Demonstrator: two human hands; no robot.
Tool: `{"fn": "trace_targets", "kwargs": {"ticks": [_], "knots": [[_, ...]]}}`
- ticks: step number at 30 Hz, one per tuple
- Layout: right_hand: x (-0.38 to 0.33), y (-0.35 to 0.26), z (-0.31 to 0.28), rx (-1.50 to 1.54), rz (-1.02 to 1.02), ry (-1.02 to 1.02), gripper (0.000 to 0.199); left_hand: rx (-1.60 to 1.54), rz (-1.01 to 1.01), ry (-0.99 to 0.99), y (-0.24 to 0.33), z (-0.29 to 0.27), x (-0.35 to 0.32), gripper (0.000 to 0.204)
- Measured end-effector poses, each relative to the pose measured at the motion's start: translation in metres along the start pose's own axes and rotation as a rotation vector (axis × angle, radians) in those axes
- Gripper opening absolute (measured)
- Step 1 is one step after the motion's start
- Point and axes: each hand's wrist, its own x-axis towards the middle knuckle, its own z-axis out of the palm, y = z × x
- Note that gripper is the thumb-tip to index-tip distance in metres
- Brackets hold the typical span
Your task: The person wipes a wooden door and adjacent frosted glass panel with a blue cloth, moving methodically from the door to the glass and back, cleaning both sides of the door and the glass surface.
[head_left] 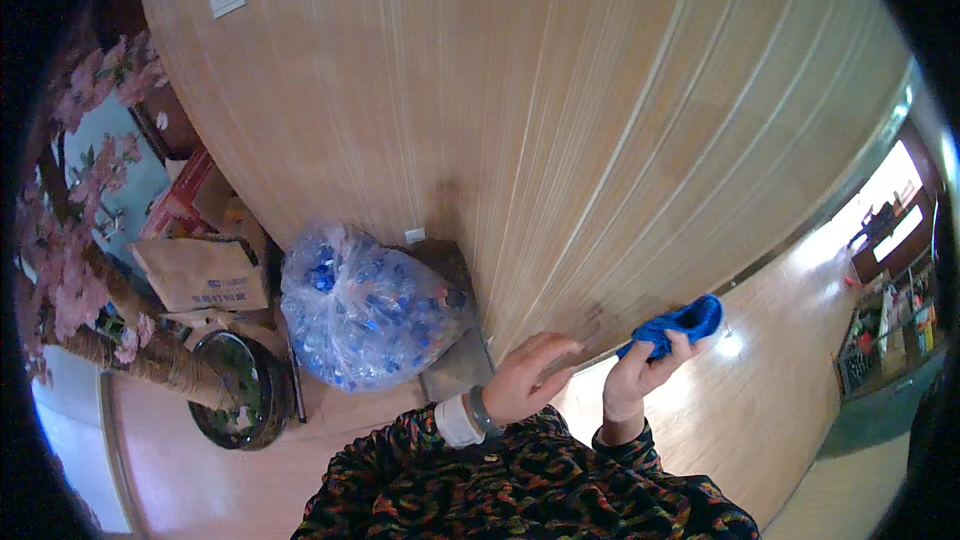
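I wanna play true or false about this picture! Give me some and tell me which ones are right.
1. The right hand holds a blue cloth. True.
2. The left hand holds a cup. False: it holds nothing and lies open against the wooden wall.
3. A clear bag full of blue bits sits by the wall. True.
4. The cardboard box is right of the bag. False: it is left of it.
5. The cloth is red. False: it is blue.
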Motion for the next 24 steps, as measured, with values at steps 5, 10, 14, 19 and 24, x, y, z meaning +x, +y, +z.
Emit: {"fn": "trace_targets", "kwargs": {"ticks": [5,10,14,19,24], "knots": [[-0.006,-0.043,0.005,0.045,-0.082,-0.159,0.034,-0.206,0.055,-0.025,0.015,-0.013,0.014,0.047],[-0.011,-0.098,0.062,0.176,-0.074,-0.414,0.049,-0.72,-0.285,-0.057,0.016,-0.049,-0.002,0.046],[0.001,-0.102,0.062,0.071,-0.001,-0.635,0.059,-1.293,-0.44,-0.002,0.015,-0.053,0.01,0.05],[0.01,-0.111,0.065,-0.054,-0.08,-0.705,0.056,-1.355,-0.559,0.125,0.023,-0.075,0.016,0.042],[0.031,-0.09,0.057,-0.046,-0.097,-0.793,0.056,-1.244,-0.583,0.265,0.014,-0.058,0.036,0.029]]}}
